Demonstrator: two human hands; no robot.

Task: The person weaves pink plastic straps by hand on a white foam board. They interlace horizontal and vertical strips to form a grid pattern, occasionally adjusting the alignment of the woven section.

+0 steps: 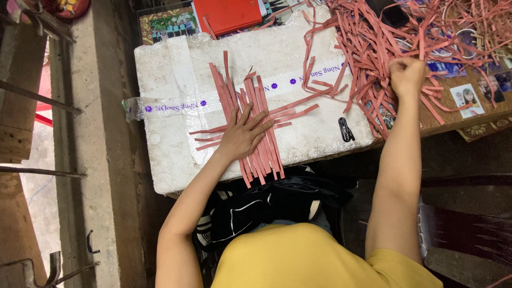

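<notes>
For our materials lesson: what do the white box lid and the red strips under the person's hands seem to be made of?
White box lid: likely expanded foam, matte, pebbly and dented, taped across. Red strips: thin, flat bands, possibly plastic or paper; they curl and kink in the loose pile. Exact material unclear.

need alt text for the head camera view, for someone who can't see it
Seen from above, a person's left hand presses flat on interlaced thin red strips laid on a white foam box lid. Their right hand is closed in a loose heap of red strips on the table; a small black clip lies nearby.
</notes>
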